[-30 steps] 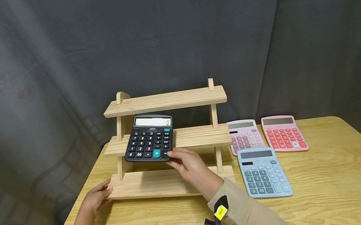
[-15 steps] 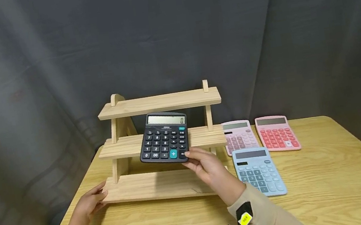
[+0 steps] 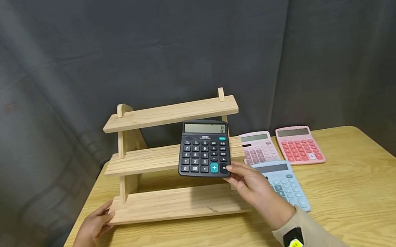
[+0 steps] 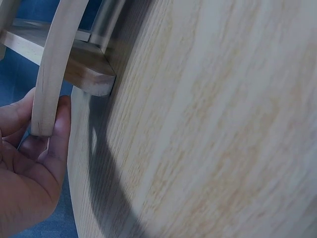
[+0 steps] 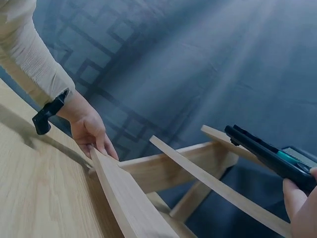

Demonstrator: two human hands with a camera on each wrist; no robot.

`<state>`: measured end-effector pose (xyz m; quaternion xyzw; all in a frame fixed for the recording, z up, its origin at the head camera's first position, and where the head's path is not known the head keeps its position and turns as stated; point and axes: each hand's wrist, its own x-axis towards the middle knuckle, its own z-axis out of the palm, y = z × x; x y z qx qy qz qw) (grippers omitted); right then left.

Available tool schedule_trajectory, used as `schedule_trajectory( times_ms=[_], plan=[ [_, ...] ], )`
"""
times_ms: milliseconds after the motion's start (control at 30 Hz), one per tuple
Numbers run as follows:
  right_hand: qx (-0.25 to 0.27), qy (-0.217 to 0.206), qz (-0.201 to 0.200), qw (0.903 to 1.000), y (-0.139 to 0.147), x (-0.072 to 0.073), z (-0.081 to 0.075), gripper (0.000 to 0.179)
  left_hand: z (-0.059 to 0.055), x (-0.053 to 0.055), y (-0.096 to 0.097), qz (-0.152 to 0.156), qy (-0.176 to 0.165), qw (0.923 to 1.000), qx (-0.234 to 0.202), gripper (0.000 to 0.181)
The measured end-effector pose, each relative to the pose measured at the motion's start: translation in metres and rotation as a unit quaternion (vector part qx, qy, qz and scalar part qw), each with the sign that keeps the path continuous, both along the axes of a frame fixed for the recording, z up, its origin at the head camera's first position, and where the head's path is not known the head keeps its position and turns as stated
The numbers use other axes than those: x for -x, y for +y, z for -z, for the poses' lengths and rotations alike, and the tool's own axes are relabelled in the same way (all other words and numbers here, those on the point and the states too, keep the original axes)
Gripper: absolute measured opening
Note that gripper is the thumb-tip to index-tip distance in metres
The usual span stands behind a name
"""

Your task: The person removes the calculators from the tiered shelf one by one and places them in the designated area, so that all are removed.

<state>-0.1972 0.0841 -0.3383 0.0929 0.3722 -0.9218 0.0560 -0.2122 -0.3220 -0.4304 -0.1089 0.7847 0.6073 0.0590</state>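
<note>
A black calculator with a teal plus key, its display reading 0, is tilted up in front of the middle shelf of a three-tier wooden display stand. My right hand pinches its lower right corner, thumb on the front face. In the right wrist view the calculator shows edge-on, apart from the shelf boards. My left hand grips the left end of the bottom shelf; the left wrist view shows the board between thumb and fingers.
Right of the stand lie a light pink calculator, a coral pink calculator and a blue calculator, partly behind my right hand. All rest on the wood-grain table. A grey curtain hangs behind.
My right hand has carried the black calculator rightward along the stand, from the left part of the middle shelf to its right part. My left hand keeps its grip on the bottom shelf.
</note>
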Motion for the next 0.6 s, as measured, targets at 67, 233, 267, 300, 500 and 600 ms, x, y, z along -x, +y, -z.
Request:
schedule_trajectory(
  times_ms=[67,233,267,300,500,600],
  plan=[
    [0.002,-0.002,0.002,1.0000,0.006,-0.002,-0.001,0.030,0.005,0.002,-0.005,0.002,0.008,0.9999,-0.012,0.067],
    [-0.004,0.000,0.006,1.0000,0.020,-0.006,-0.001,0.034,0.013,0.005,-0.014,0.015,0.024,0.9989,-0.037,0.066],
    [-0.006,0.000,0.005,1.0000,0.023,-0.007,-0.001,0.035,0.012,0.004,-0.013,0.015,0.022,0.9991,-0.035,0.065],
    [-0.005,-0.001,0.006,1.0000,0.026,-0.007,0.000,0.035,0.011,0.004,-0.012,0.014,0.020,0.9992,-0.031,0.065],
    [0.023,-0.008,0.014,0.9996,0.050,-0.012,0.005,0.024,-0.003,-0.001,-0.002,0.003,0.000,0.9999,-0.016,0.065],
    [0.049,-0.016,0.018,0.9985,0.062,-0.015,0.009,0.020,-0.007,-0.002,0.000,0.006,-0.002,0.9999,-0.014,0.065]
  ],
)
